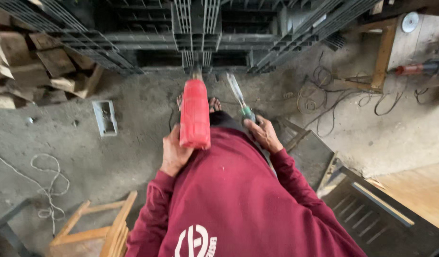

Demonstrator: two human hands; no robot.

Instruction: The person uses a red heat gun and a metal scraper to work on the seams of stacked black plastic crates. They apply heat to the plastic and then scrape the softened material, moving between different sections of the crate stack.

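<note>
My left hand (174,153) grips the rear of a red power drill (195,114) that points forward at a stack of dark plastic crates (200,35). The drill's tip (196,71) sits at the base of the stack. My right hand (262,133) holds a green-handled screwdriver (241,102) with its pale shaft angled up toward the crates. Both arms wear maroon sleeves (238,200). My toes (213,103) show just beyond the drill on the concrete floor.
Wood blocks (34,62) are piled at left, with a grey metal box (105,117) on the floor. A white cord (48,183) and a wooden frame (100,228) lie lower left. Tangled cables (324,95), a wooden stand (383,54) and another red tool (419,69) are at right.
</note>
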